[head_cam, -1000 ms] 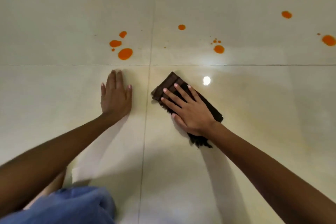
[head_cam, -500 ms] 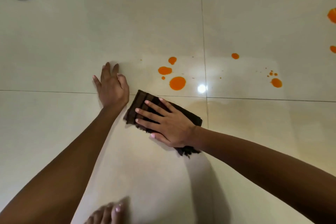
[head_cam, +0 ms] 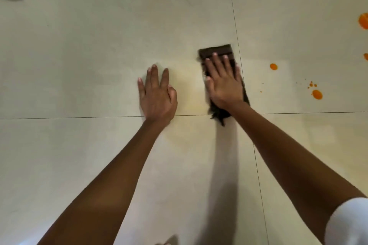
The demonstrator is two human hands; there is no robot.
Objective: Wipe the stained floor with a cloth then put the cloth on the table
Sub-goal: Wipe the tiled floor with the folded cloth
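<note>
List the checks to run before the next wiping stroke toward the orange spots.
1. Right hand pressed flat on the cloth: ok.
2. Left hand braced flat on the floor, apart from the cloth: ok.
3. Tile between the cloth and the nearest orange spot free of objects: ok.
4. Floor free of stains: not ok; the larger orange spot and others lie to the right.
5. Cloth's underside clean enough: cannot tell, hidden.

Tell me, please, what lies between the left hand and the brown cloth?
Head view: only bare, faintly yellow-smeared floor lies between the left hand and the cloth.
</note>
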